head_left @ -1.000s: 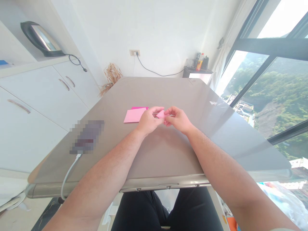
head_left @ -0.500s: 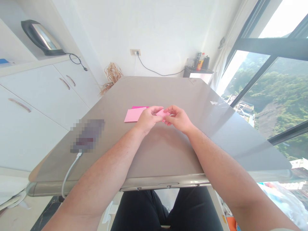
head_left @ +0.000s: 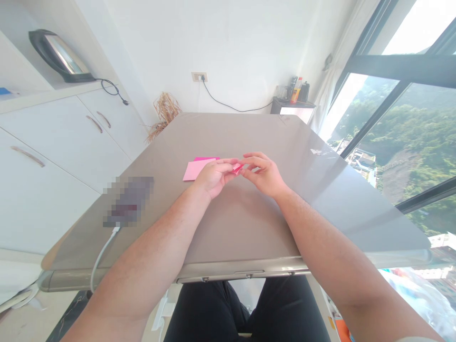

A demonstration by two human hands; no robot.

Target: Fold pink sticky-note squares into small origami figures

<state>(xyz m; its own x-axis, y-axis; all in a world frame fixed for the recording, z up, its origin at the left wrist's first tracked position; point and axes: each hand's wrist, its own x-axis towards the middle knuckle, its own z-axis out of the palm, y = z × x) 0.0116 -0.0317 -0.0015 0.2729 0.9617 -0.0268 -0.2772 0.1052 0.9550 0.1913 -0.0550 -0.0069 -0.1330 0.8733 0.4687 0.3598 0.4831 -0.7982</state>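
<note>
A small folded piece of pink paper is held over the table, paler pink on one face and deeper pink on the other. My left hand pinches it from the left between thumb and fingers. At the paper's right end, my right hand has its thumb and curled fingers against it, with the forefinger raised. Left of the hands, a light pink sheet lies on top of a deeper pink sheet. My left hand covers part of these sheets.
The brown-grey table fills the middle. A blurred-out dark device with a white cable lies at left. A kettle stands on the cabinet. Bottles stand beyond the table; a window is at right.
The folded paper has turned in my fingers, so a deeper pink side shows. My left hand has rolled palm upward, and my right fingers have spread and lifted slightly.
</note>
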